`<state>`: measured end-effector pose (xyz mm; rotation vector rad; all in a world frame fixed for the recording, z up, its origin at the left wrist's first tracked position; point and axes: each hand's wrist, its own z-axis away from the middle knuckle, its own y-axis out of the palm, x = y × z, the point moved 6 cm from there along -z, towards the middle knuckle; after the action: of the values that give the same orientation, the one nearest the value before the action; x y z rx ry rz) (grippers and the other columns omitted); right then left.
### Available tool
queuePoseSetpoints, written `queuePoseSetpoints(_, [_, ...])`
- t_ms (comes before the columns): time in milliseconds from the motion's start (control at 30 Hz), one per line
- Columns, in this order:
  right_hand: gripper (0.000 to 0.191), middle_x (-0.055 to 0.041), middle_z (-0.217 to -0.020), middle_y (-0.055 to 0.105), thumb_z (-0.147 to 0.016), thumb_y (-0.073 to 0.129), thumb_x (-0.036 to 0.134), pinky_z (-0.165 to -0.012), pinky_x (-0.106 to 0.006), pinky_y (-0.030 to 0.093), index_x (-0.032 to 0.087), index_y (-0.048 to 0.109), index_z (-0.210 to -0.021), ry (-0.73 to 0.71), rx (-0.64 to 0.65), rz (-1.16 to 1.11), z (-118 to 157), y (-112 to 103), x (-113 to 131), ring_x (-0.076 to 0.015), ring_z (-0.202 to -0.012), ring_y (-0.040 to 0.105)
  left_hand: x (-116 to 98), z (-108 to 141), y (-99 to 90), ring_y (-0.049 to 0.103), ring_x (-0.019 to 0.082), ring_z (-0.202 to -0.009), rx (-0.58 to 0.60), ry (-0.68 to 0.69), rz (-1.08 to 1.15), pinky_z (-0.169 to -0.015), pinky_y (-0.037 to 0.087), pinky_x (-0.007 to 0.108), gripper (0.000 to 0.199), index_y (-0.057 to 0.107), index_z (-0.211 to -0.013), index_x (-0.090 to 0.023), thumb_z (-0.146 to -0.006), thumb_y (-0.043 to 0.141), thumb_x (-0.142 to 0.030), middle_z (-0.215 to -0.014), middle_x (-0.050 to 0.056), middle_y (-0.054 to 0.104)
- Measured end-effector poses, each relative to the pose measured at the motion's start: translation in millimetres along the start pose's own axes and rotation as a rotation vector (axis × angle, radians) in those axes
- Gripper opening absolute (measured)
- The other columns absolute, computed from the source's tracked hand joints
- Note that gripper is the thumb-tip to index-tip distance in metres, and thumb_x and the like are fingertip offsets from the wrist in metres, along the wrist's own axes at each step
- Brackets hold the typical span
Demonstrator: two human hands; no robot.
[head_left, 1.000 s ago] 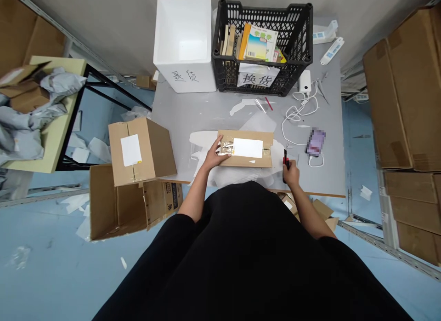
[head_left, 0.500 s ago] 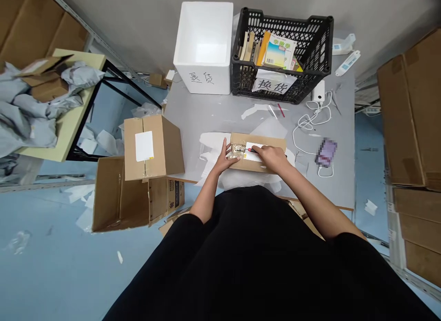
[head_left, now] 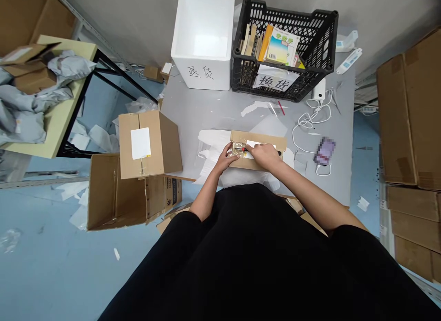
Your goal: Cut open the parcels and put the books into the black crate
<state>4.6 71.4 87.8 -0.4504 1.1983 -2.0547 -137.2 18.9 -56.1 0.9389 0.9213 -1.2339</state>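
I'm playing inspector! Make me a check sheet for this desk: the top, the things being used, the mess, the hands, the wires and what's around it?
Surface: grey table with white sheets under the small cardboard box.
Things being used: the box has clear tape at its left end; the cutter's red tip is by it. Whether it touches is too small to tell.
Clutter: paper scraps behind the box.
Left hand: spread against the box's left end.
Right hand: grips the cutter over the box.
Cables: white cable, loosely looped, right of the box.
Surroundings: stacked cartons at right; blue floor.
Spills: nothing seen.
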Motion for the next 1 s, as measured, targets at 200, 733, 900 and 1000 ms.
queuePoseSetpoints(200, [0.040, -0.0200, -0.110, 0.071, -0.098, 0.035, 0.014, -0.076, -0.033, 0.046, 0.014, 0.053, -0.134, -0.014, -0.005, -0.009, -3.6, 1.7, 4.1, -0.0276, -0.099, 0.070, 4.7, -1.8, -1.3, 0.038, 0.031, -0.147, -0.007, -0.012, 0.016, -0.122, 0.032, 0.047, 0.090, 0.041, -0.152, -0.027, -0.072, 0.080, -0.039, -0.161, 0.007, 0.038])
queuePoseSetpoints(733, [0.037, -0.0211, -0.106, 0.072, -0.096, 0.037, 0.011, -0.076, -0.034, 0.045, 0.013, 0.058, -0.126, 0.070, 0.021, -0.016, 26.8, 18.1, -32.3, -0.0292, -0.098, 0.070, 3.3, 0.6, -1.1, 0.042, 0.031, -0.145, -0.039, 0.000, 0.006, -0.121, 0.033, 0.046, 0.084, 0.046, -0.148, -0.023, -0.072, 0.078, -0.038, -0.156, 0.010, 0.046])
queuePoseSetpoints(900, [0.038, -0.0206, -0.105, 0.072, -0.098, 0.035, 0.012, -0.075, -0.034, 0.044, 0.013, 0.057, -0.128, 0.052, 0.027, -0.017, 31.4, 24.5, -42.4, -0.0287, -0.097, 0.070, 3.8, 2.2, -0.6, 0.040, 0.031, -0.146, -0.038, -0.002, -0.031, -0.121, 0.034, 0.047, 0.081, 0.045, -0.148, -0.025, -0.074, 0.075, -0.039, -0.157, 0.008, 0.045])
queuePoseSetpoints(1000, [0.038, -0.0193, -0.105, 0.073, -0.098, 0.036, 0.012, -0.075, -0.033, 0.044, 0.015, 0.058, -0.129, 0.062, 0.026, -0.025, 33.9, 25.8, -48.2, -0.0279, -0.097, 0.070, 4.0, 3.2, -0.2, 0.040, 0.030, -0.146, -0.054, -0.002, -0.012, -0.121, 0.033, 0.046, 0.080, 0.047, -0.147, -0.025, -0.073, 0.076, -0.037, -0.156, 0.008, 0.046])
